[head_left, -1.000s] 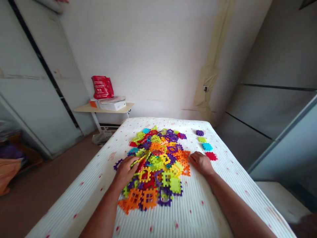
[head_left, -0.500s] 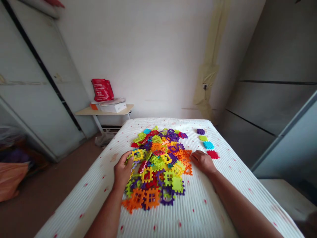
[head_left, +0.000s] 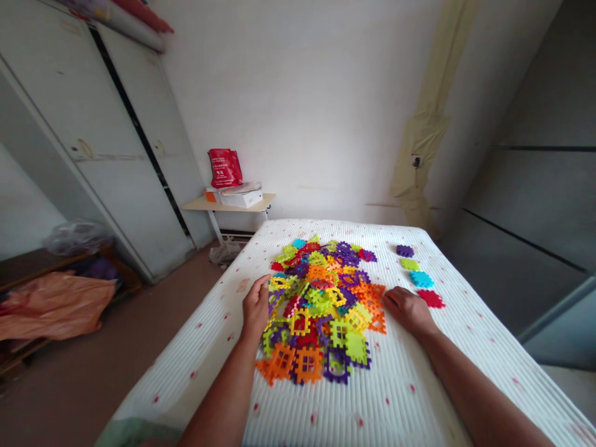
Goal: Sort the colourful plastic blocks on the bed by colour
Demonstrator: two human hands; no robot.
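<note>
A heap of interlocking plastic building tiles (head_left: pixel 321 304) lies on the bed, in orange, yellow, green, purple, red and blue; several have window or arch cut-outs. My left hand (head_left: pixel 256 309) is at the heap's left edge, fingers stretched out beside a yellow tile (head_left: pixel 280 284); it grips no tile that I can see. On the other side, my right hand (head_left: pixel 410 308) rests on the bed with curled fingers, its fingertips close to the orange tiles (head_left: pixel 374 301). Whether they touch is hard to tell. Right of the heap, a red tile (head_left: pixel 431 298) lies just past my right hand.
Behind the red tile, a blue tile (head_left: pixel 421 279), a green tile (head_left: pixel 410 264) and purple tiles (head_left: pixel 405 251) form a row. The bed (head_left: pixel 372 410) has a white ribbed cover. A small table (head_left: pixel 233 205) with a red bag (head_left: pixel 225 167) stands by the wall.
The view has turned left, so everything sits further right in the picture. My left hand's fingers have drawn back slightly from the yellow tile. My right hand keeps its place beside the orange tiles.
</note>
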